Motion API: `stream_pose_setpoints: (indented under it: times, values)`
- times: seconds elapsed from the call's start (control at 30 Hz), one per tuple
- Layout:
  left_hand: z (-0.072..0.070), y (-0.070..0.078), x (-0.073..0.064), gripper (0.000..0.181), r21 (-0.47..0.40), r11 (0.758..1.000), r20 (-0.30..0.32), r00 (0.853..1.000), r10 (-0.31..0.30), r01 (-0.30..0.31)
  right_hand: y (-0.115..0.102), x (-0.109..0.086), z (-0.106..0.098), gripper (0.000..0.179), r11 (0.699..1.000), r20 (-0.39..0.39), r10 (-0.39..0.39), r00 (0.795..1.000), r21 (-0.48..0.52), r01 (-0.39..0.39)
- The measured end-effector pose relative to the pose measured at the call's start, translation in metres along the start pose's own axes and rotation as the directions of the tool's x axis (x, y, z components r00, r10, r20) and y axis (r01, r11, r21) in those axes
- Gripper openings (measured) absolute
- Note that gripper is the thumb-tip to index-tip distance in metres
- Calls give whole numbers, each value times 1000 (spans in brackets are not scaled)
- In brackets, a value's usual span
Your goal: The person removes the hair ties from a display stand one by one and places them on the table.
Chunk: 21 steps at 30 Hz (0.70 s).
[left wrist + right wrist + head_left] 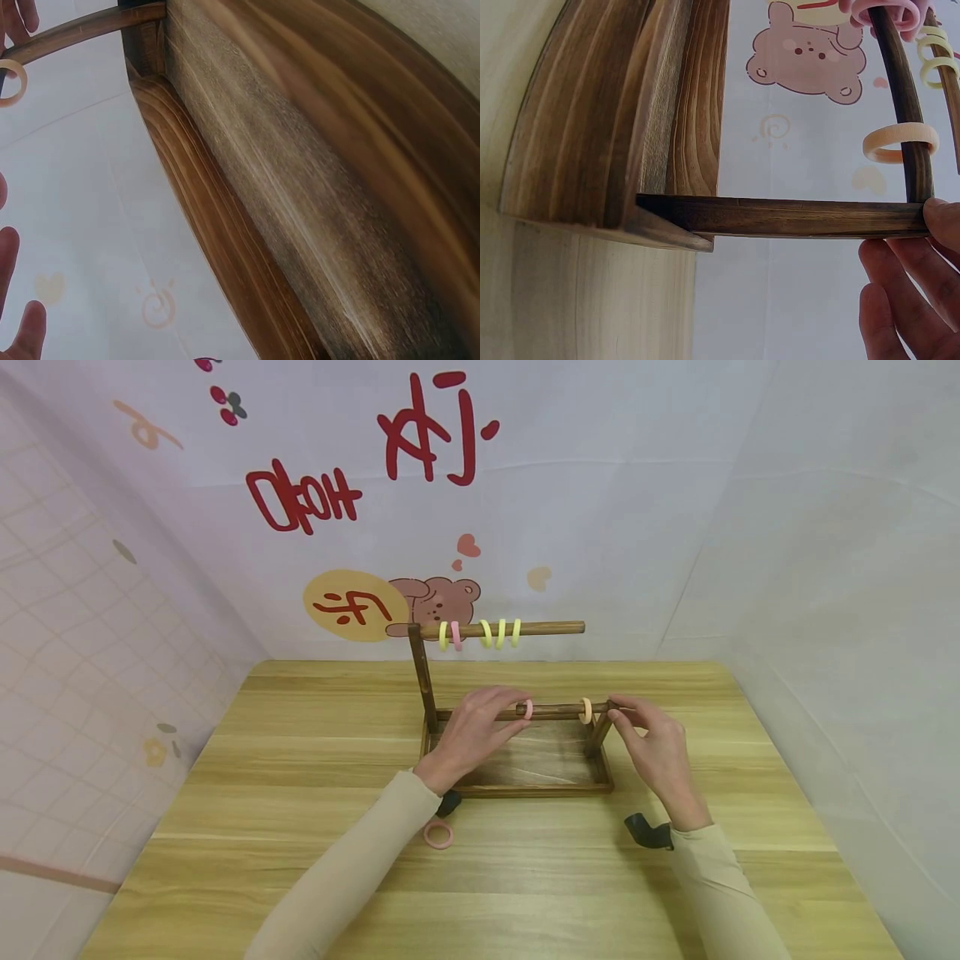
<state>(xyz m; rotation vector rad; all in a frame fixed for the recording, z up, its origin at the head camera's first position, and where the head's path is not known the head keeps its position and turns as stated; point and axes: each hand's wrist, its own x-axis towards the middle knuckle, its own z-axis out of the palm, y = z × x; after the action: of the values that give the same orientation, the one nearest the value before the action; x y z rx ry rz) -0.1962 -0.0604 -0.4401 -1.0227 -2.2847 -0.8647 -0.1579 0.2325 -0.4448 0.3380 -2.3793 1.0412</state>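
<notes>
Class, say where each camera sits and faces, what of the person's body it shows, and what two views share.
Head: on the head, facing forward and down at the brown wooden stand; left hand, right hand and beige sleeves show.
Left wrist: on that wrist, facing along the stand; both hands' fingers at left.
Right wrist: on that wrist, facing the stand's end; right fingers lower right, left fingertips top.
Both wrist views share the peach round ring.

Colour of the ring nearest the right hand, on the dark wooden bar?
Peach-orange ring; clearest in the right wrist view.
</notes>
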Motion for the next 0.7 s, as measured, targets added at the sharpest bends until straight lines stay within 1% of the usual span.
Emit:
stream_pose_setpoints:
  times: [0.1,0.2,0.43,0.57,0.7]
  values:
    - [-1,-1,0,44,0,1000,-11,1000,14,-14,0,0,0,24,1000,-1,0,1000,-2,0]
    - [-4,-1,-1,42,3,1000,-5,1000,13,-13,0,0,0,23,1000,-5,-3,1000,-15,3]
    - [-9,-2,-5,40,-9,1000,27,999,-22,22,0,0,0,24,1000,-8,-9,1000,-19,9]
    - [-12,-3,-8,40,-29,999,24,999,-29,30,0,0,0,24,1000,-10,-14,1000,-18,14]
    - [-14,-4,-9,41,-49,999,8,1000,-22,22,0,0,0,24,1000,-13,-15,1000,-25,14]
